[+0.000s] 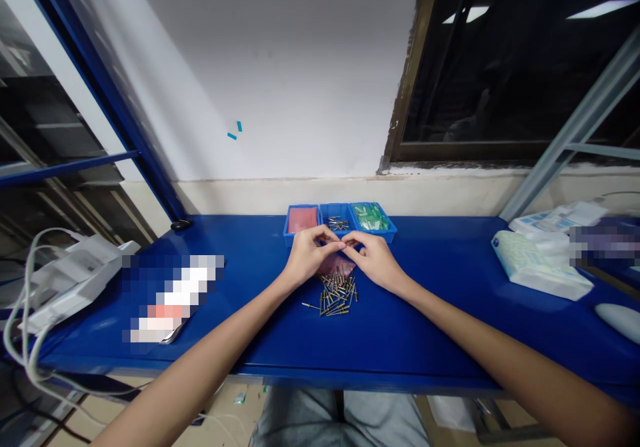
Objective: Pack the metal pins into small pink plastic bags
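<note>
Both hands meet at the middle of the blue table, fingertips almost touching. My left hand [307, 254] and my right hand [373, 257] are closed in a pinch at the top of a small pink plastic bag [340, 264]. The bag's upper edge is hidden behind my fingers. Just below it, on the near side, lies a loose pile of blind rivets [336, 297] with thin silver pins and brass-coloured bodies. One rivet [310, 305] sticks out to the left of the pile.
Behind my hands stand blue bins: one with pink bags [303, 219], one with rivets [337, 223], one with green packets [371, 217]. A power strip [80, 277] with white cables lies left, near a blurred-out object [175, 300]. A tissue pack [540, 264] lies right.
</note>
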Demonstrator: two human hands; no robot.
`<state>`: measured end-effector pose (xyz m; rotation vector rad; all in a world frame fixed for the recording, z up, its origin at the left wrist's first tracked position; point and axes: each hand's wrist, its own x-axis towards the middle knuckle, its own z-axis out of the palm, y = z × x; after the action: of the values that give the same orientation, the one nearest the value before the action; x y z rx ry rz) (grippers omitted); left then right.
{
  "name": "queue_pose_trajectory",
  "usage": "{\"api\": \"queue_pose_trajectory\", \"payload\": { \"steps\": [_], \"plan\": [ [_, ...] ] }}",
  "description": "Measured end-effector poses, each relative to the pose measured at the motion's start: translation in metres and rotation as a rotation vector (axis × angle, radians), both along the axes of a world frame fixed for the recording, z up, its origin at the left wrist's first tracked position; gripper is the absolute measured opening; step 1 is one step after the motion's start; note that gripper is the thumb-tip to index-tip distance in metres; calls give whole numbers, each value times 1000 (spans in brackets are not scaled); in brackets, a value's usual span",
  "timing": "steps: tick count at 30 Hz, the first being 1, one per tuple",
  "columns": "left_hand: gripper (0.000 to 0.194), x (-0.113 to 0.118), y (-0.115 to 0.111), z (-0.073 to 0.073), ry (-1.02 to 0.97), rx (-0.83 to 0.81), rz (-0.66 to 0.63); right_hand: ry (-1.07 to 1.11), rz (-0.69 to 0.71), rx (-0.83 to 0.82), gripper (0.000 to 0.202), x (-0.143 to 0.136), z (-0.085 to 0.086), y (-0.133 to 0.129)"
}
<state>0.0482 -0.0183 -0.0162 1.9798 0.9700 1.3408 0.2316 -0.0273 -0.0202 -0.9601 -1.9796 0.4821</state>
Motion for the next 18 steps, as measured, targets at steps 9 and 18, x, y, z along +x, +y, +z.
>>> {"api": "queue_pose_trajectory", "payload": {
  "steps": [9, 18],
  "plan": [
    [22, -10, 5, 8, -5, 115, 207, -451, -229, 372, 27, 9, 20, 38],
    [20, -15, 3, 8, 259, 374, 221, -480, -95, 430, 24, 8, 11, 7]
  ]
}}
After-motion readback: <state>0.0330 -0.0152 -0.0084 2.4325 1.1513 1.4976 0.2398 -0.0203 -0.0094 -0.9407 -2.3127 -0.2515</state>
